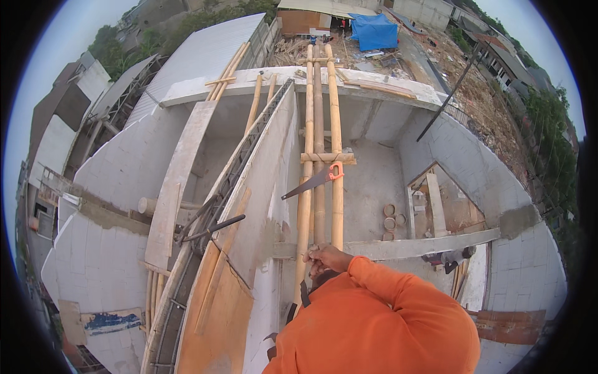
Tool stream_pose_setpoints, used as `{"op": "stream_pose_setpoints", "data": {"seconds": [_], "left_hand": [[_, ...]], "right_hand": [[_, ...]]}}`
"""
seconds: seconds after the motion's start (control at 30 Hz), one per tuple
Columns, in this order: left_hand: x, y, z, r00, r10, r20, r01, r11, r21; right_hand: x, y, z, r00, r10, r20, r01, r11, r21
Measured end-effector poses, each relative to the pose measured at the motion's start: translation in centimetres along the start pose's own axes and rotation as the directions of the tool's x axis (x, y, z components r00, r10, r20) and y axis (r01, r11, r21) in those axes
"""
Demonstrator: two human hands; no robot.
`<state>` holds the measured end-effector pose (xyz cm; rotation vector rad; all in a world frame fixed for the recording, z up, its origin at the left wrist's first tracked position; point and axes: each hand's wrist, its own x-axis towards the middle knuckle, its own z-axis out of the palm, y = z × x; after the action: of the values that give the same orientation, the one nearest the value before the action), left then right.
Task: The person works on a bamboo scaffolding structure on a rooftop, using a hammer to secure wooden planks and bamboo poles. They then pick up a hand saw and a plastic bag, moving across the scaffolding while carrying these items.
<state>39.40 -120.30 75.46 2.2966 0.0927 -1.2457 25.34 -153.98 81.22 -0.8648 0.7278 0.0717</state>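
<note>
My right hand (331, 257) reaches in from the right in an orange sleeve, over the near end of the bamboo poles (337, 212). Its fingers are closed; what they hold is too small to make out. Close under it, partly covered by the right hand and sleeve, show the curled fingers of my left hand (316, 268). Ahead of both hands, a handsaw (311, 183) with an orange handle lies across the poles, its blade pointing left. Just beyond the saw, a short bamboo crosspiece (325, 158) is tied over the poles.
High wall tops surround deep rooms with a concrete floor (367, 187) far below. On the left, steel rebar (233, 162) runs along a formwork channel beside a plank (177, 181). A person (450, 256) is lower down at right. A blue tarp (374, 32) hangs beyond.
</note>
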Motion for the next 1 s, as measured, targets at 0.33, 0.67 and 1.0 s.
{"op": "stream_pose_setpoints", "data": {"seconds": [0.33, 0.67, 1.0], "left_hand": [[-4.8, -10.2, 2.7, 0.966, -0.257, 0.039, 0.259, 0.944, -0.206], [-8.4, -11.5, 6.9, 0.917, -0.399, 0.027, 0.37, 0.822, -0.433], [-8.6, -12.8, 17.7, 0.844, -0.536, -0.017, 0.416, 0.674, -0.61]], "right_hand": [[-1.5, -2.3, -1.8, 0.959, -0.202, -0.2, 0.201, 0.979, -0.024], [5.1, -3.0, 2.5, 0.975, 0.097, 0.198, -0.06, 0.981, -0.187], [15.8, -4.2, 8.4, 0.824, 0.271, 0.498, 0.199, 0.684, -0.702]]}}
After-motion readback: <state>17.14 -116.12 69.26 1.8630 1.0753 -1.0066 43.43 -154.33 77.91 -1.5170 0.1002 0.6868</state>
